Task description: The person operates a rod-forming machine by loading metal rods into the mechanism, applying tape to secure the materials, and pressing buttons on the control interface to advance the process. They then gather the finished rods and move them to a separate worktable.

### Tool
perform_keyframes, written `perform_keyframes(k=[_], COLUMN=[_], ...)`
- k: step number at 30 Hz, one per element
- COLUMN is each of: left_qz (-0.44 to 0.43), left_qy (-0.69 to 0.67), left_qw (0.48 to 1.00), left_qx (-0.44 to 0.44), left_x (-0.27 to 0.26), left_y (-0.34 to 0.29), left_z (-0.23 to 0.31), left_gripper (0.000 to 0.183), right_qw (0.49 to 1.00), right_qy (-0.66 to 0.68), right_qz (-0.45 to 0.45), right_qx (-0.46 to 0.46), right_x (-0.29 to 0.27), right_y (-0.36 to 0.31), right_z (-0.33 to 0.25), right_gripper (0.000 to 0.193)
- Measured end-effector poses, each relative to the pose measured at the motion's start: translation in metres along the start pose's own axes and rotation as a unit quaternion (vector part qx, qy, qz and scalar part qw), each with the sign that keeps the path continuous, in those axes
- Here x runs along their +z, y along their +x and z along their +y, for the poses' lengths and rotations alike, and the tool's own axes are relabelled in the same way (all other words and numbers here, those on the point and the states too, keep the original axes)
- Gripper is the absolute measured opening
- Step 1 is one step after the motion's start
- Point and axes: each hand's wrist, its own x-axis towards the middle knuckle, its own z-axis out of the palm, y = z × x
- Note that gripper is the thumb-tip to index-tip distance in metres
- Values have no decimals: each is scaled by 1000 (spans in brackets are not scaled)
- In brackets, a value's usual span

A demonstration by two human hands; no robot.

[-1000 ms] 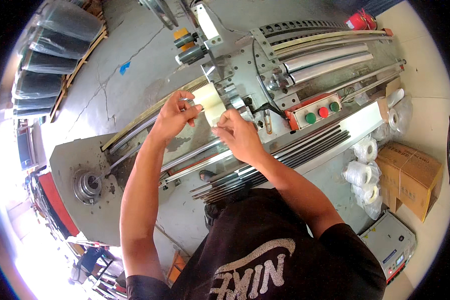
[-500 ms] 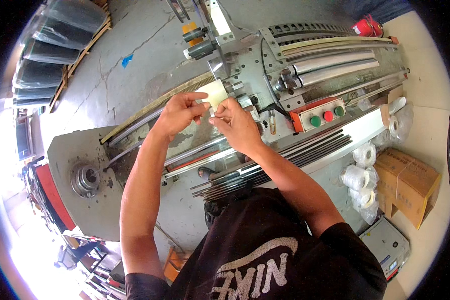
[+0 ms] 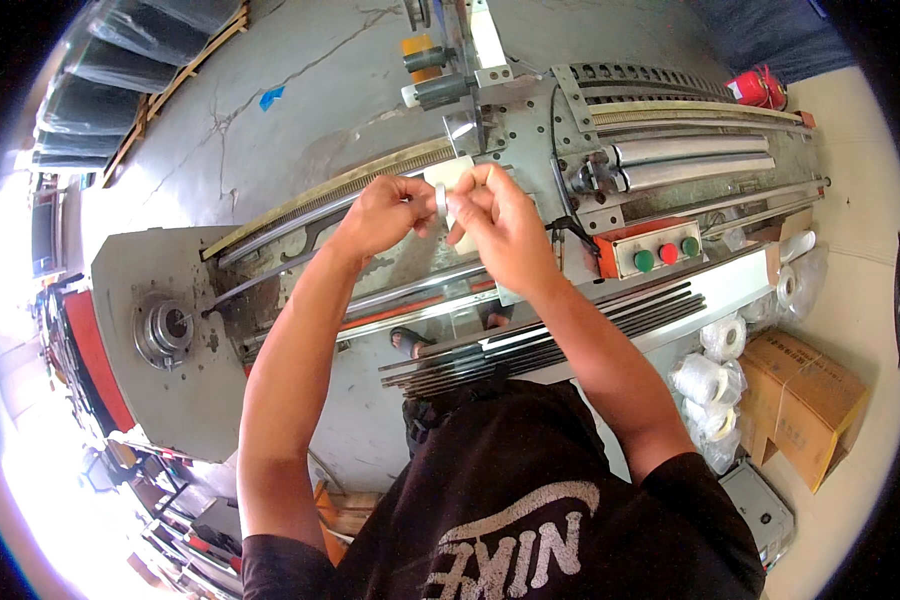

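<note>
Both my hands are raised over the middle of a long metal machine (image 3: pixel 170 260), close together. My left hand (image 3: pixel 385 215) has its fingers curled in a pinch at one side of a small narrow white strip (image 3: pixel 441 199). From the other side, my right hand (image 3: pixel 495 215) pinches the strip between thumb and fingers. Just behind the fingers shows a pale yellow flat piece (image 3: pixel 448 170), partly covered by my right hand; whether it is held or rests on the machine I cannot tell.
Right of my hands sits a red-edged control box (image 3: pixel 650 250) with green and red buttons. Thin dark rods (image 3: pixel 550 345) lie along the machine's near side. Metal rollers (image 3: pixel 695 160) lie beyond the box. White rolls (image 3: pixel 708 380) and a cardboard box (image 3: pixel 800 400) stand at the right.
The view has shifted, so the machine appears further right. My left hand's fingers, more spread before, are now curled in beside the right hand, and the white strip shows between them.
</note>
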Motion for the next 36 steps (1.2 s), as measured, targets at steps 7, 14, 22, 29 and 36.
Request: perform_keyframes(k=[7, 14, 22, 29, 36], left_qz=[32, 50, 57, 44, 46], left_qy=[-62, -83, -52, -78, -55], left_qw=[998, 993, 996, 994, 997], left_qx=[0, 63, 53, 64, 38], left_x=[0, 2, -1, 0, -1], left_y=[-8, -3, -1, -4, -5], left_z=[7, -7, -5, -6, -1], left_gripper=[19, 22, 22, 24, 24], right_qw=[990, 981, 983, 958, 984], right_qy=[11, -22, 69, -23, -27], right_qz=[-5, -80, -69, -117, -90], right_qx=[141, 175, 158, 261, 153], right_x=[-25, -39, -29, -45, -25], right_y=[47, -5, 33, 15, 31], right_z=[20, 8, -18, 0, -30], right_gripper=[24, 19, 22, 21, 25])
